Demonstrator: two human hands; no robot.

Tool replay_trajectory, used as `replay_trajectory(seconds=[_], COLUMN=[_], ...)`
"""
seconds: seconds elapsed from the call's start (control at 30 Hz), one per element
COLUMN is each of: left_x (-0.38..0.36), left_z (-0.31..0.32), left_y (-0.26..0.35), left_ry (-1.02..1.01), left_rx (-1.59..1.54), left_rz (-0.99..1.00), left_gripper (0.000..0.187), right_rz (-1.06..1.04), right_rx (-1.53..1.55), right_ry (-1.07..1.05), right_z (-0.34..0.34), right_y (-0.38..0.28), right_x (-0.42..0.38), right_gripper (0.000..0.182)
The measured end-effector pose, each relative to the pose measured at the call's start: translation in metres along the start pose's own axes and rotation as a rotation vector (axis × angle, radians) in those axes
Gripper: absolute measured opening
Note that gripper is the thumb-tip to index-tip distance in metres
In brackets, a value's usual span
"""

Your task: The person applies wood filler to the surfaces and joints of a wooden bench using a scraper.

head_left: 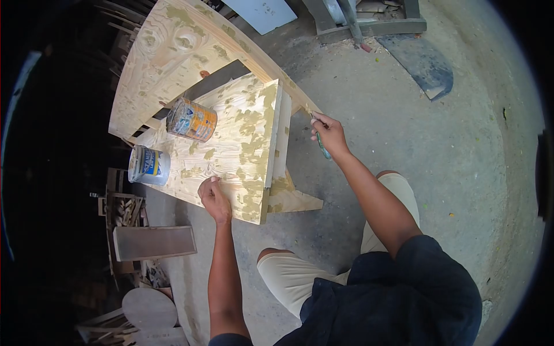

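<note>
Two hands: left hand (214,199) flat on stiff putty-patched pale wooden panel (242,138), grip holding nothing; right hand (330,134) grip closed on thin green-handled putty knife (321,145), light, rigid, held mid-handle.

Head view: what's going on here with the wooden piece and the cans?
A person is working over a wooden furniture piece patched with yellowish filler. The left hand rests flat on its near edge. The right hand grips a putty knife, held off the piece's right side. Two cans sit on the wood: an orange-labelled one and a white and blue one.
</note>
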State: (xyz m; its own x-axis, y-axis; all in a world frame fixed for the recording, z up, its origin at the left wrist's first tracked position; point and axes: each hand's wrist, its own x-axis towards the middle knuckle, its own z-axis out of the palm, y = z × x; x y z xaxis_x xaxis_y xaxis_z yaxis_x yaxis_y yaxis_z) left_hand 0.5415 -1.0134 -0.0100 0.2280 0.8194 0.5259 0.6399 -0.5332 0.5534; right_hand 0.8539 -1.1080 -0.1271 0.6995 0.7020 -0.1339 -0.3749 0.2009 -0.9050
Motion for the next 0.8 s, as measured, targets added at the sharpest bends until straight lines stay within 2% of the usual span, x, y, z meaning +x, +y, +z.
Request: replay_trajectory(seconds=[0.17, 0.23, 0.43, 0.57, 0.67, 0.8], left_x=[0.000, 0.000, 0.000, 0.000, 0.000, 0.001], left_z=[0.000, 0.000, 0.001, 0.001, 0.002, 0.002], left_y=[-0.001, 0.001, -0.002, 0.001, -0.001, -0.004], left_ry=[-0.021, -0.008, -0.014, -0.009, -0.017, -0.016], left_rx=[-0.001, 0.032, 0.038, 0.028, 0.028, 0.020], left_rz=[-0.009, 0.001, 0.001, -0.025, -0.036, -0.039], left_gripper=[0.028, 0.028, 0.027, 0.027, 0.027, 0.027], right_rz=[0.027, 0.100, 0.308, 0.319, 0.267, 0.167], right_rx=[0.004, 0.174, 0.188, 0.176, 0.113, 0.174], right_ry=[-0.038, -0.032, 0.025, 0.044, 0.043, 0.073], right_z=[0.009, 0.002, -0.041, -0.034, -0.009, 0.016], right_y=[-0.018, -0.013, 0.061, 0.077, 0.063, 0.073], right_x=[0.014, 0.013, -0.010, -0.005, 0.018, 0.059], right_gripper=[0.039, 0.038, 0.036, 0.036, 0.035, 0.036])
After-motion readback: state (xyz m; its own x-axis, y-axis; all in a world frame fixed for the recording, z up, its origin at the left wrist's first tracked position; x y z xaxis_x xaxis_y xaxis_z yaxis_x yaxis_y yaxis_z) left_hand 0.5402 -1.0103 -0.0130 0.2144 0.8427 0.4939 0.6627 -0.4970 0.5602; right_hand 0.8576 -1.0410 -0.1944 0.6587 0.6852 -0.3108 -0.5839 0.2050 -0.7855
